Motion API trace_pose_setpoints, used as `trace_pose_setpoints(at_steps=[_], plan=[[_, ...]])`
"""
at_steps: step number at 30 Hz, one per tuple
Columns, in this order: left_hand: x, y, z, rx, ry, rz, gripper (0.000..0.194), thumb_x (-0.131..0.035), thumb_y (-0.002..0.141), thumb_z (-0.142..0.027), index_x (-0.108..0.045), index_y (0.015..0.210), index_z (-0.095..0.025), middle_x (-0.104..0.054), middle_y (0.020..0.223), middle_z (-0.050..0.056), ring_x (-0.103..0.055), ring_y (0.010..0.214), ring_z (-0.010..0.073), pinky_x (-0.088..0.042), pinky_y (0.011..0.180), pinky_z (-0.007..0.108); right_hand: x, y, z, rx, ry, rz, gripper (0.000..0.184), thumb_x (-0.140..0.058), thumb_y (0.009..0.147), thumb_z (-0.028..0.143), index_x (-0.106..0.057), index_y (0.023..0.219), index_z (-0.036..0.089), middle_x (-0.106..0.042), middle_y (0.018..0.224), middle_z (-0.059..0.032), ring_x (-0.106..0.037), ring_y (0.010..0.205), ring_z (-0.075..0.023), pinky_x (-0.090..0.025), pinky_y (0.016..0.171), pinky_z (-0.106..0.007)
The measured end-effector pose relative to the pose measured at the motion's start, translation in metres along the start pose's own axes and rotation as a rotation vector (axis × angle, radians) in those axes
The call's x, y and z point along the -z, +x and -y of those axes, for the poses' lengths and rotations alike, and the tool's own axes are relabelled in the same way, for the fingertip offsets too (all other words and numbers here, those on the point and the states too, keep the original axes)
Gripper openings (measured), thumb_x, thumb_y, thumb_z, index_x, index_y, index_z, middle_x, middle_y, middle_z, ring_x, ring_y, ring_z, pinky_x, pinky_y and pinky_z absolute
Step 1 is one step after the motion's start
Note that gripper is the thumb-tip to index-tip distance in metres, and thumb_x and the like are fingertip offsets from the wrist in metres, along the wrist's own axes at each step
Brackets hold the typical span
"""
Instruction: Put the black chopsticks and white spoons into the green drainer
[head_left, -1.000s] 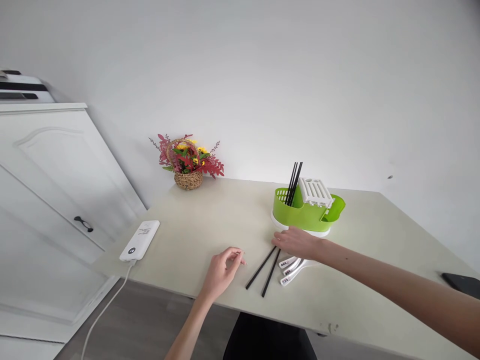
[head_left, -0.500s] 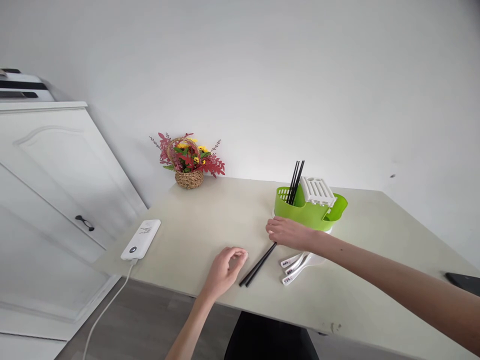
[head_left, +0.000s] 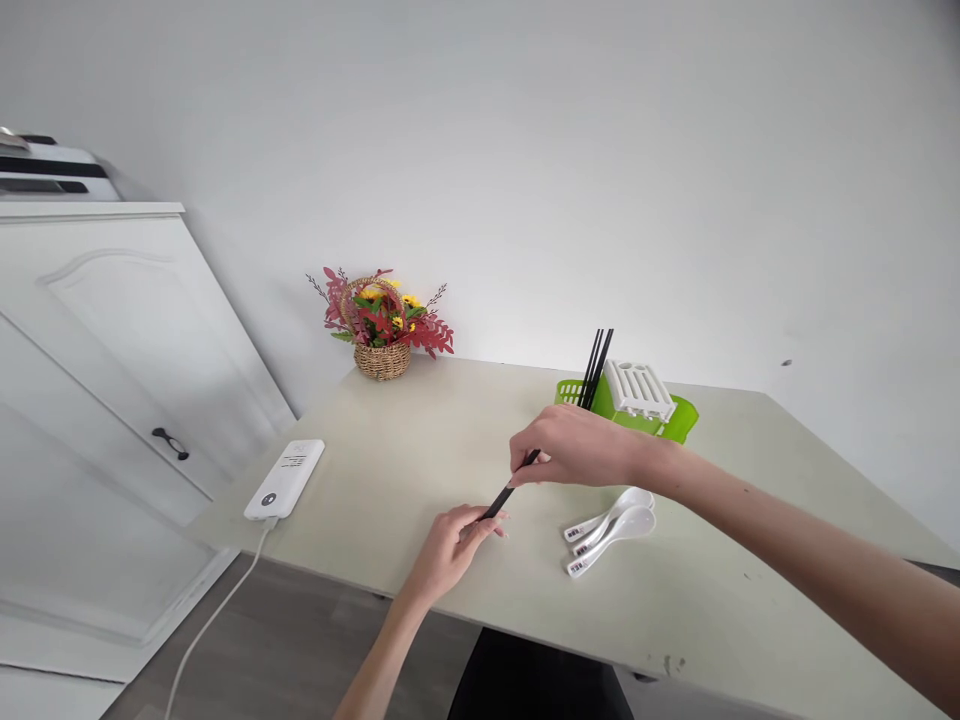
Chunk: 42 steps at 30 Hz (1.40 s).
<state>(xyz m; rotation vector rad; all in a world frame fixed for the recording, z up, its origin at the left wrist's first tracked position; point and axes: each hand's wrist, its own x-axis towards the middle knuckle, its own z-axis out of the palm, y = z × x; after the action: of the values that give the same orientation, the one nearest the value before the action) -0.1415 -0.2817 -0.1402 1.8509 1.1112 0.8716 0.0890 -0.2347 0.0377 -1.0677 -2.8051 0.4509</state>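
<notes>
Black chopsticks (head_left: 501,499) slant between my two hands above the table. My right hand (head_left: 574,445) pinches them near the upper end. The fingers of my left hand (head_left: 454,545) close round the lower end, so that end is hidden. White spoons (head_left: 615,535) lie in a loose stack on the table to the right of the chopsticks. Behind my right hand stands a green cutlery holder (head_left: 682,418) with a white slotted top (head_left: 640,389); the hand and forearm cover much of its front. More black chopsticks (head_left: 596,368) stand upright in its left compartment.
A wicker basket of artificial flowers (head_left: 382,360) stands at the table's back left. A white power bank (head_left: 285,480) with a cable (head_left: 217,620) lies near the left edge. A white cabinet (head_left: 112,400) is on the left, and a black seat (head_left: 540,680) is below the front edge.
My right hand has gathered the two spread chopsticks together and lifted them off the table, moving left. My left hand has closed on their lower end. The spoons now show fully.
</notes>
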Motion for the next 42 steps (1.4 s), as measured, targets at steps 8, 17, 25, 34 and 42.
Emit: trace_pose_setpoints(at_steps=[8,17,25,34,42], plan=[[0.000,-0.001,-0.001,-0.012,-0.086,-0.012,0.037,-0.055,0.104,-0.051,-0.080,0.115,-0.025,-0.081,0.111,0.007,-0.072,0.114,0.0266,-0.057,0.098,0.034,-0.009,0.008,0.018,0.001,0.208,-0.073,0.026,-0.065,0.097,0.044,-0.075,0.084,0.023,-0.079,0.075,0.0027,-0.070,0.067,-0.0140,-0.044,0.065,-0.027],[0.000,-0.003,-0.002,0.003,-0.113,-0.041,0.036,-0.057,0.102,-0.051,-0.080,0.107,-0.024,-0.082,0.105,0.006,-0.075,0.106,0.0252,-0.059,0.091,0.032,-0.017,0.013,0.019,-0.038,0.201,-0.093,0.034,-0.060,0.100,0.050,-0.073,0.087,0.022,-0.078,0.076,0.0000,-0.070,0.068,-0.0155,-0.045,0.066,-0.027],[-0.001,-0.004,0.002,0.025,-0.127,-0.038,0.041,-0.052,0.104,-0.053,-0.079,0.107,-0.023,-0.081,0.110,0.007,-0.075,0.105,0.0245,-0.059,0.093,0.032,-0.020,0.013,0.022,-0.055,0.191,-0.157,0.029,-0.059,0.101,0.047,-0.073,0.092,0.023,-0.079,0.083,-0.0005,-0.070,0.072,-0.0153,-0.045,0.068,-0.026],[-0.001,-0.004,0.007,0.038,-0.133,-0.056,0.042,-0.052,0.103,-0.054,-0.077,0.099,-0.021,-0.081,0.103,0.008,-0.075,0.097,0.0240,-0.059,0.086,0.031,-0.013,0.006,0.023,-0.113,0.316,-0.342,0.038,-0.054,0.101,0.051,-0.069,0.082,0.023,-0.071,0.064,0.0030,-0.064,0.055,-0.0118,-0.048,0.066,-0.026],[0.002,-0.006,0.004,0.067,-0.057,-0.054,0.038,-0.055,0.102,-0.055,-0.072,0.115,-0.024,-0.080,0.095,0.004,-0.073,0.094,0.0213,-0.055,0.084,0.029,0.074,-0.028,0.000,-0.333,0.296,-0.733,0.050,-0.062,0.089,0.071,-0.073,0.086,0.022,-0.076,0.076,-0.0047,-0.067,0.060,-0.0170,-0.048,0.056,-0.030]])
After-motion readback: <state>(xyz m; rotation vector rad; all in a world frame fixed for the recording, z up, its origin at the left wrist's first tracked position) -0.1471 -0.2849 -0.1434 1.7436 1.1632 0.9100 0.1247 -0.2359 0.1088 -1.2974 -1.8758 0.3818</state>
